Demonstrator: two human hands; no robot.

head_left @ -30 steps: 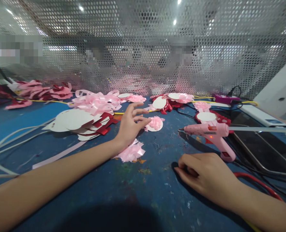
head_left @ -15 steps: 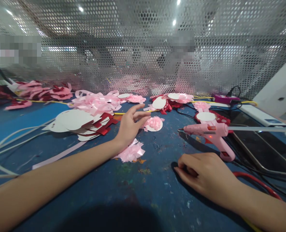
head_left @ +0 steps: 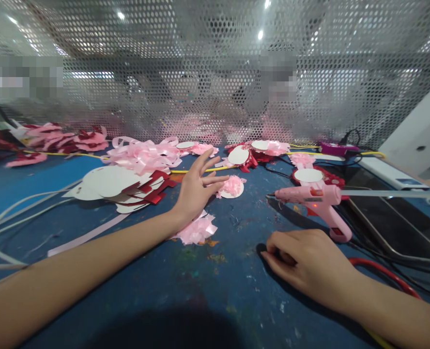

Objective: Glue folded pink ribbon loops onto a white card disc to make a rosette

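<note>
The L hand (head_left: pixel 195 196) is above the bench (head_left: pixel 237 286) w/ its fingers spread and released; I see nothing grasped in them. The ruffled disc (head_left: pixel 233 187), i.e. a white card piece w/ pink ribbon ruffle on top, lies flat on the bench approx. in the middle, just to the right of the L fingertips. The tips overlap w/ the edge of the ruffle in this view, so I cannot tell if they touch it. The disc looks nearly round, thus it has no clear long axis; the L hand is obviously the nearer one. The R hand (head_left: pixel 305 257) rests on the bench, nearer to the wearer and to the right of the disc, w/ fingers curled in a loose fist; the inside is hidden, so I can't tell if smth small is there. Just beyond the R hand is the pink glue gun (head_left: pixel 309 195), its barrel lying crosswise, w/ nozzle pointing left toward the disc but apart from it, and a lit red LED. A pink ribbon rosette (head_left: pixel 198 230) lies under/beside the L wrist. Farther left is a stack of white card shapes (head_left: pixel 108 182) w/ red parts, and behind it pink ribbon loops (head_left: pixel 145 154).
</note>
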